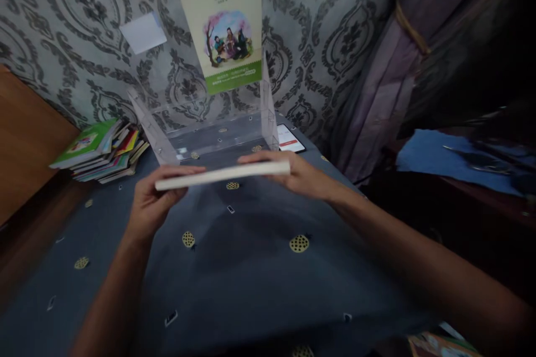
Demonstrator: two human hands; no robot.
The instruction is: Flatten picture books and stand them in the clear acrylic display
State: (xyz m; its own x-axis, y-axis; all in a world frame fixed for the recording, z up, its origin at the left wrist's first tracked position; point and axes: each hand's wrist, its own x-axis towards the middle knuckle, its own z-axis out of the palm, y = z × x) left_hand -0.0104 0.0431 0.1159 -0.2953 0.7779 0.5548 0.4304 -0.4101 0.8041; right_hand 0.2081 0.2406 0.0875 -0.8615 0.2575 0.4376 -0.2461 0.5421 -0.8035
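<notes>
A thin book (221, 175) is held level above the table, its pale page edge facing me and its covers mostly hidden. My left hand (151, 196) is closed around its left end, with fingers on top and the thumb beneath. At the right end my right hand (293, 170) grips it, fingers over the top. Just beyond stands a clear plastic rack (218, 128) with two side panels. Behind its front part a green and cream book or cover (230, 28) with Chinese lettering and a picture of figures stands upright near the wall.
A stack of books (104, 150) lies at the back left beside a brown wooden panel (29, 139). A phone (291, 138) with a lit screen rests right of the rack. Blue cloth (456, 162) lies far right, past a tied curtain (377, 78). Patterned dark cloth covers the table (251, 279).
</notes>
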